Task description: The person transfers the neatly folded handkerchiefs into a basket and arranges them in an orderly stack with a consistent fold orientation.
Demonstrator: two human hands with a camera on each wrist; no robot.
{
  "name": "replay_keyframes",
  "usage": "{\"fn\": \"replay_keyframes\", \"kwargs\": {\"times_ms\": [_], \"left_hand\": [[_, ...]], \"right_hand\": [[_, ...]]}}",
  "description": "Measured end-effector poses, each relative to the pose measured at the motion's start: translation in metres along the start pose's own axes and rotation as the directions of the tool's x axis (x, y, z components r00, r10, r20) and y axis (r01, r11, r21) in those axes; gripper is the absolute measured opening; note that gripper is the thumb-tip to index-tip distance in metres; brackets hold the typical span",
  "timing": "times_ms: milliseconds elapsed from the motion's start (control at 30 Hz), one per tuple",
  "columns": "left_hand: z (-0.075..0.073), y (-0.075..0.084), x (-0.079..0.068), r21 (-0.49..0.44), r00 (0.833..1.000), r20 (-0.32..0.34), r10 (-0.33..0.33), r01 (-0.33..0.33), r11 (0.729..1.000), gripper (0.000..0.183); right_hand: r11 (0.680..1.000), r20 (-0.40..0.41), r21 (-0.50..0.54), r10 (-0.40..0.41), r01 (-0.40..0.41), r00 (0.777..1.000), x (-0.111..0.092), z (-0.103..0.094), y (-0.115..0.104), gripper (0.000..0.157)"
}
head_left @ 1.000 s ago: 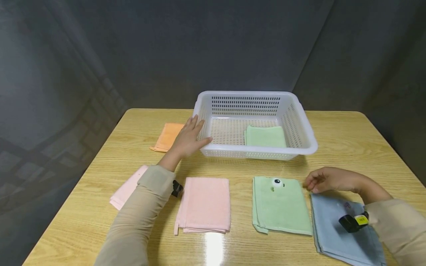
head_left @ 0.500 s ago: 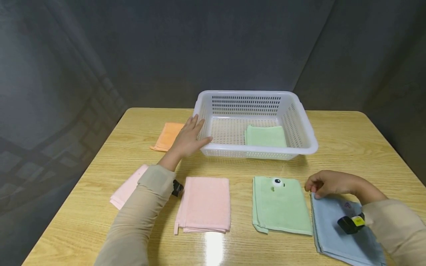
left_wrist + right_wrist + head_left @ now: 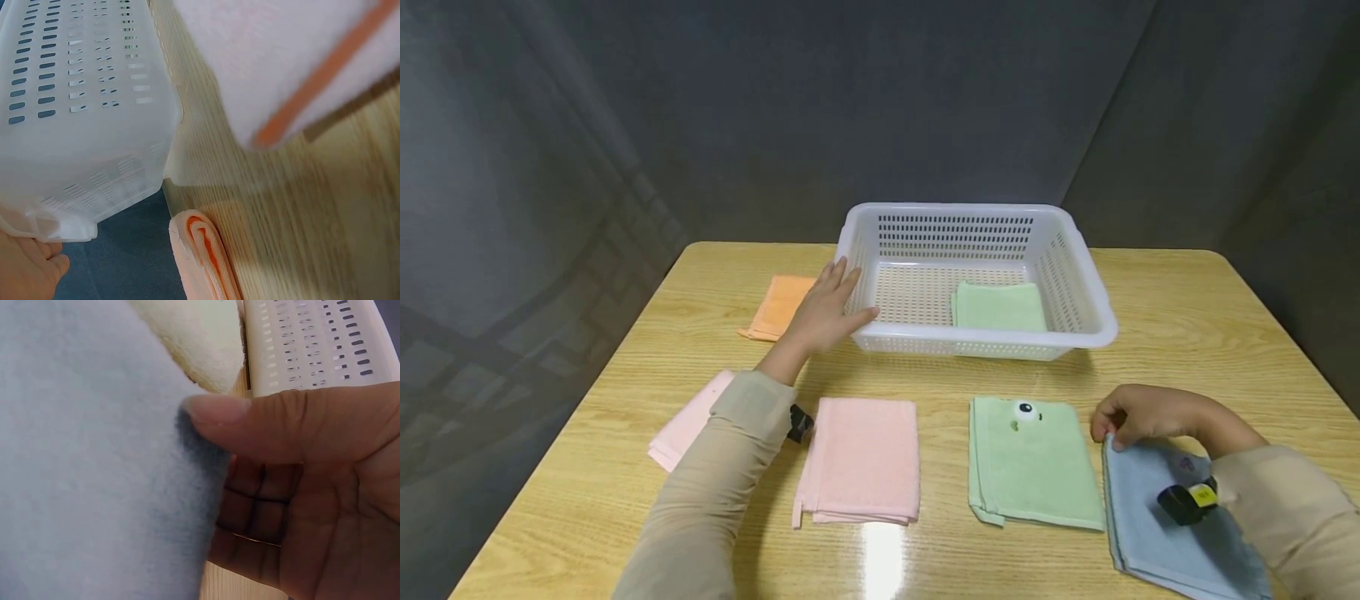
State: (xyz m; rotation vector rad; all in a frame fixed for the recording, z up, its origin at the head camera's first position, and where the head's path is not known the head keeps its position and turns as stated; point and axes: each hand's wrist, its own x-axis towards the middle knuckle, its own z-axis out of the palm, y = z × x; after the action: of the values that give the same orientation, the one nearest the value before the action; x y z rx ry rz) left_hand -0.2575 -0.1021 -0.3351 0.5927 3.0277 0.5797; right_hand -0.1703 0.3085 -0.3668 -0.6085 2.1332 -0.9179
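My left hand rests with spread, straight fingers on the left rim of a white plastic basket. Inside the basket lies a folded light green towel. At the right, my right hand pinches the far left corner of a folded blue towel. In the right wrist view the thumb presses on top of the blue cloth, with the other fingers curled beneath its edge. A folded green towel with an eye patch lies just left of the blue one.
A folded pink towel lies front centre on the wooden table. Another pink towel is partly covered by my left sleeve. An orange towel sits left of the basket. A dark curtain stands behind the table.
My right hand has moved slightly onto the blue towel's far left corner, its thumb and fingers closing on the cloth. My left hand stays on the basket rim.
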Motion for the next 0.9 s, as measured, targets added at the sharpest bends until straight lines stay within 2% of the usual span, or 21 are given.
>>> {"fn": "replay_keyframes", "kwargs": {"times_ms": [200, 467, 733, 900], "left_hand": [[0.000, 0.000, 0.001, -0.003, 1.000, -0.003, 0.002, -0.002, 1.000, 0.075], [0.000, 0.001, 0.000, -0.005, 1.000, -0.001, -0.002, 0.002, 1.000, 0.074], [0.000, 0.002, 0.000, -0.003, 1.000, -0.006, 0.001, -0.001, 1.000, 0.074], [0.000, 0.001, 0.000, -0.004, 1.000, -0.004, 0.001, -0.001, 1.000, 0.074]], "right_hand": [[1.000, 0.018, -0.019, -0.025, 0.025, 1.000, -0.004, 0.000, 0.000, 0.009], [0.998, 0.037, 0.015, -0.067, 0.066, 0.997, -0.008, -0.002, 0.002, 0.008], [0.999, -0.010, -0.039, -0.011, 0.010, 1.000, -0.015, -0.003, -0.001, 0.007], [0.999, -0.029, -0.039, -0.029, 0.028, 0.999, -0.020, -0.006, -0.004, 0.006]]}}
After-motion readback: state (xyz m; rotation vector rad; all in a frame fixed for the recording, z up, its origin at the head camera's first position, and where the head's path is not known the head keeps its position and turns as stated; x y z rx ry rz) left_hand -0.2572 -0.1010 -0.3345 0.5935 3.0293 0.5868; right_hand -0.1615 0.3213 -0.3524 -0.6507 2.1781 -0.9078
